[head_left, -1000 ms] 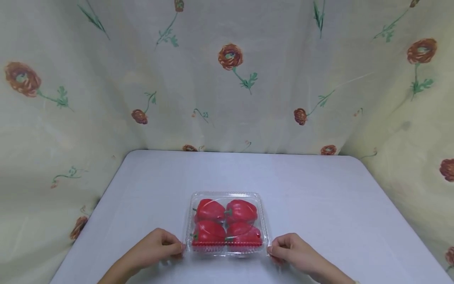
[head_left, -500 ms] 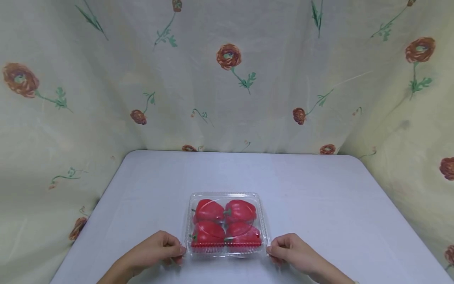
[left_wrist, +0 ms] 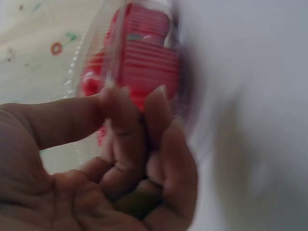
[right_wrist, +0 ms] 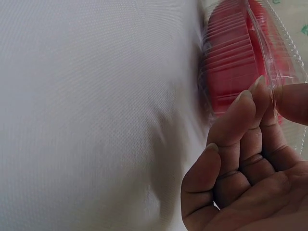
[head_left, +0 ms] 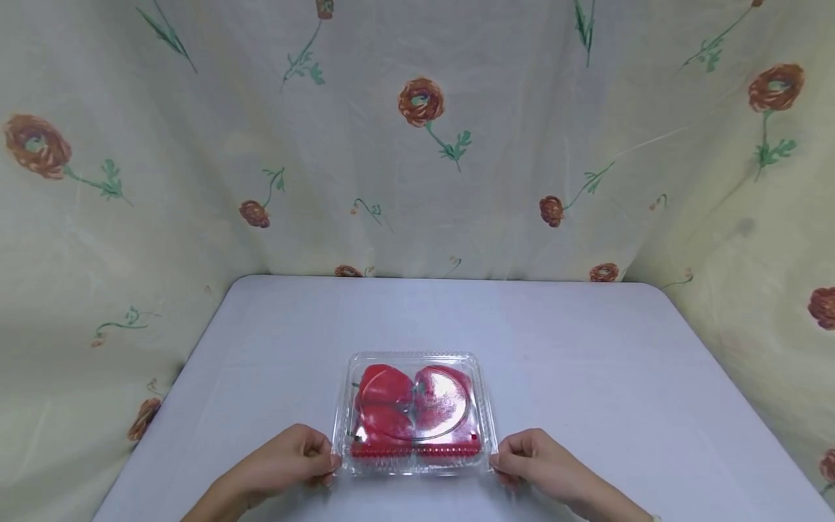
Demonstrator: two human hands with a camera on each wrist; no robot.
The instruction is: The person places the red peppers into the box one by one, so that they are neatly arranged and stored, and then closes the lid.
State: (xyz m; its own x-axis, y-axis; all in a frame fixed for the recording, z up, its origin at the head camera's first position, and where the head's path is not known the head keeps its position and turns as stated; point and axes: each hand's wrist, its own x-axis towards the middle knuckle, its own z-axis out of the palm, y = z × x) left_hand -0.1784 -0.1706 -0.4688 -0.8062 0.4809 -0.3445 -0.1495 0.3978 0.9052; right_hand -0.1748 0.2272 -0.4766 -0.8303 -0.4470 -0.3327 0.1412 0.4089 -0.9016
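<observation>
A clear plastic clamshell container [head_left: 417, 470] with several red bell peppers [head_left: 385, 384] inside stands at the near middle of the table, its lid down over them. At its near left corner my left hand [head_left: 290, 460] pinches the rim between thumb and fingers. My right hand [head_left: 538, 464] pinches the rim at the near right corner in the same way. Both wrist views show the ribbed side wall up close, with the left hand [left_wrist: 130, 144] and the right hand [right_wrist: 245, 149] at the edge. Glare on the lid partly hides the peppers at the right.
The white table [head_left: 574, 348] has rounded far corners. A flower-patterned curtain [head_left: 483, 210] hangs behind it and along both sides.
The lid's surface now catches a bright glare, and its near edge sits slightly lower in view. My left hand has come closer onto the near left corner. My right hand has hardly moved.
</observation>
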